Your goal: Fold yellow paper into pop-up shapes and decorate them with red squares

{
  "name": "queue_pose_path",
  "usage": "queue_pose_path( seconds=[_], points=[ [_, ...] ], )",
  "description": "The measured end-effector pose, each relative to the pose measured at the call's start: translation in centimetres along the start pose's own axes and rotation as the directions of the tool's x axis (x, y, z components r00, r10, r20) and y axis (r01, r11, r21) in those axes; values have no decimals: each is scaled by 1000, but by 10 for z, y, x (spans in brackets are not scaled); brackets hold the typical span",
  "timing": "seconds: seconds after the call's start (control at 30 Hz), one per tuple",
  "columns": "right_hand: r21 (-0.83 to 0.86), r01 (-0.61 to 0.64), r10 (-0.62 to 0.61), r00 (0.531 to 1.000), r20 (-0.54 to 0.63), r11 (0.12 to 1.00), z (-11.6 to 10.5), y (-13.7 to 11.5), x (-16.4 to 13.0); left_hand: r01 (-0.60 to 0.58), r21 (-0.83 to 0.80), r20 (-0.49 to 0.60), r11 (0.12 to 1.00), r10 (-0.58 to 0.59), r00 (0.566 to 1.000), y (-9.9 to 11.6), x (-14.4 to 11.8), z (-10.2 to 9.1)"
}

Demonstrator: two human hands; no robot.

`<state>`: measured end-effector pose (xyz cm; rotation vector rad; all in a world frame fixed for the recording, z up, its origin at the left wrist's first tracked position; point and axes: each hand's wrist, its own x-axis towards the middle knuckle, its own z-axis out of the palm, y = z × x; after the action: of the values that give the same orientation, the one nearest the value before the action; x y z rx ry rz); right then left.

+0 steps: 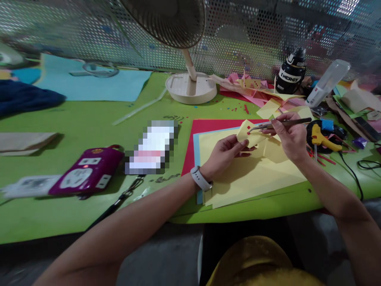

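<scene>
Above the yellow paper sheet point(253, 174), the left hand point(223, 153) pinched a folded yellow paper piece point(248, 133); the right hand point(290, 139) gripped slim metal tweezers point(279, 124), seemingly creasing it.

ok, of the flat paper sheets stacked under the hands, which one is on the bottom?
The red sheet. It shows past the top and left edges of the light blue sheet, which itself borders the big yellow sheet lying on top, under both hands.
</scene>
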<state>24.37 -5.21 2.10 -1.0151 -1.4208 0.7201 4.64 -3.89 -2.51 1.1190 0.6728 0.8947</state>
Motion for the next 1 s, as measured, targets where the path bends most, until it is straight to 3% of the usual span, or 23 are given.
queue_pose_path(
  seconds=[0.77,0.9,1.0],
  points=[
    [16,7,-7,1000,12,1000,3,0,-2,-7,-31,-14,1000,7,1000,1,0,1],
    [23,71,-70,997,-32,997,1,0,-1,-13,-31,-6,999,12,1000,1,0,0],
    [-68,161,-166,983,-76,985,-3,1,1,-17,-26,8,1000,17,1000,1,-1,0]
  ],
)
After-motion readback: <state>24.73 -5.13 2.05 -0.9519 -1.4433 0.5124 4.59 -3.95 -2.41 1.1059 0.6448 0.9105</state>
